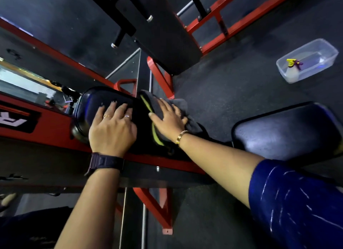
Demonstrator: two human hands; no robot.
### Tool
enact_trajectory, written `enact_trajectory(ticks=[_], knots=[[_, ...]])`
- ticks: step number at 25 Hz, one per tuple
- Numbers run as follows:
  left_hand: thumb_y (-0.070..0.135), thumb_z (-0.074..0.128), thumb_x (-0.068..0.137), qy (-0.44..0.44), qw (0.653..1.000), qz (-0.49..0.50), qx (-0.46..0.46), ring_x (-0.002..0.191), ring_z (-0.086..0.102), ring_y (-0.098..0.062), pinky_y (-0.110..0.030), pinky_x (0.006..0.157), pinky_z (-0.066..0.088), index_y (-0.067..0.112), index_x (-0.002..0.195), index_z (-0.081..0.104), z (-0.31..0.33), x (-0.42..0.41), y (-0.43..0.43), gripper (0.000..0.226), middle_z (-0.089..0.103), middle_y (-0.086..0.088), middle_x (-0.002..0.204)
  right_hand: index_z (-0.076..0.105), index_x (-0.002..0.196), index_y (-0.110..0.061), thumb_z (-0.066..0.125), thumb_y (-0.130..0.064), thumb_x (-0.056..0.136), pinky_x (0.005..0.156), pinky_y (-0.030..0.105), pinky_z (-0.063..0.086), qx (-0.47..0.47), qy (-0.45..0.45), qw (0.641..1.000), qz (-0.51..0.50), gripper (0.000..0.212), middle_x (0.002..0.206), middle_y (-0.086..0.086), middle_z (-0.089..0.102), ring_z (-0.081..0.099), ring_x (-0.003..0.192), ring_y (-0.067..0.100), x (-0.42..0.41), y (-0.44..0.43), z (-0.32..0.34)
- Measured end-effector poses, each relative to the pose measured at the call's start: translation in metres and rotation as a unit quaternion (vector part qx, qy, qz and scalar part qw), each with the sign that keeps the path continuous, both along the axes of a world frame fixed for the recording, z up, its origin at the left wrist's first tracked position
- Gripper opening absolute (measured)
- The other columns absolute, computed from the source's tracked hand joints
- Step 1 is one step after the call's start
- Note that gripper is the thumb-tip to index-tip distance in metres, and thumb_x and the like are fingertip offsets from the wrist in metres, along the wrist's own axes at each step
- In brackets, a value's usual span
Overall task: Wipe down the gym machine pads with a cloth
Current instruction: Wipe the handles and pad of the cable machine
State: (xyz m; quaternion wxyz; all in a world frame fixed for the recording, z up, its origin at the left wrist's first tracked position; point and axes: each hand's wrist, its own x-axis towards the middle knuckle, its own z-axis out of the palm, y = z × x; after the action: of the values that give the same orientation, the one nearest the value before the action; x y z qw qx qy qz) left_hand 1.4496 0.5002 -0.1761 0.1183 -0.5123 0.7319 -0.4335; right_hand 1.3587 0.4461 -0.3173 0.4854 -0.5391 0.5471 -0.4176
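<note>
Right hand [169, 119] is pressing the grey cloth [181, 102] under straight fingers [164, 105] onto the black pad [96, 102]. Left hand [113, 126], fingers splayed, is bracing alongside. Cloth bunching beyond the fingers is likely risking missed patches.

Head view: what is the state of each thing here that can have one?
Left hand, open, flat on the small pad.
Right hand, open, pressing the cloth.
Cloth, crumpled, draped over the small pad.
Tub, on the floor, no lid.
Spray bottle, inside the tub.
Big pad, bare.
</note>
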Motion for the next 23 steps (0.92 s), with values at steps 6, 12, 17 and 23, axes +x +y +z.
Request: enact_trajectory(ticks=[6, 12, 17, 23], knots=[[0.027, 0.042, 0.084, 0.013, 1.0, -0.011, -0.005, 0.121, 0.053, -0.026, -0.044, 0.108, 0.029, 0.015, 0.108, 0.068, -0.001, 0.003, -0.003, 0.038, 0.064, -0.005, 0.12, 0.013, 0.145, -0.044, 0.039, -0.061, 0.087, 0.108, 0.065, 0.007, 0.17, -0.004, 0.985, -0.016, 0.065, 0.154, -0.022, 0.01, 0.003, 0.144, 0.015, -0.024, 0.019, -0.091], [0.03, 0.036, 0.082, 0.016, 1.0, -0.012, -0.002, 0.122, 0.052, -0.026, -0.044, 0.108, 0.027, 0.015, 0.108, 0.068, -0.004, 0.003, -0.003, 0.044, 0.064, -0.005, 0.12, 0.015, 0.142, -0.048, 0.039, -0.054, 0.085, 0.103, 0.059, 0.018, 0.237, -0.013, 0.967, -0.097, 0.063, 0.154, -0.024, 0.008, 0.012, 0.14, 0.021, -0.006, 0.065, -0.065], [0.03, 0.034, 0.078, -0.009, 1.0, -0.008, 0.017, 0.119, 0.055, -0.025, -0.042, 0.105, 0.033, 0.013, 0.105, 0.069, 0.003, 0.005, -0.003, 0.048, 0.067, -0.004, 0.115, 0.008, 0.143, -0.05, 0.042, -0.049, 0.087, 0.101, 0.056, 0.019, 0.094, 0.041, 0.992, -0.072, 0.065, 0.153, -0.029, 0.003, 0.009, 0.14, 0.019, 0.022, 0.08, 0.007], [0.031, 0.034, 0.075, 0.082, 0.996, -0.007, -0.037, 0.115, 0.058, -0.022, -0.044, 0.106, 0.032, 0.015, 0.104, 0.07, 0.032, 0.015, -0.004, 0.05, 0.069, 0.0, 0.111, 0.003, 0.143, -0.051, 0.04, -0.046, 0.09, 0.103, 0.06, 0.018, -0.059, 0.07, 0.996, 0.011, 0.065, 0.153, -0.028, 0.001, 0.007, 0.142, 0.022, 0.018, 0.041, 0.064]])
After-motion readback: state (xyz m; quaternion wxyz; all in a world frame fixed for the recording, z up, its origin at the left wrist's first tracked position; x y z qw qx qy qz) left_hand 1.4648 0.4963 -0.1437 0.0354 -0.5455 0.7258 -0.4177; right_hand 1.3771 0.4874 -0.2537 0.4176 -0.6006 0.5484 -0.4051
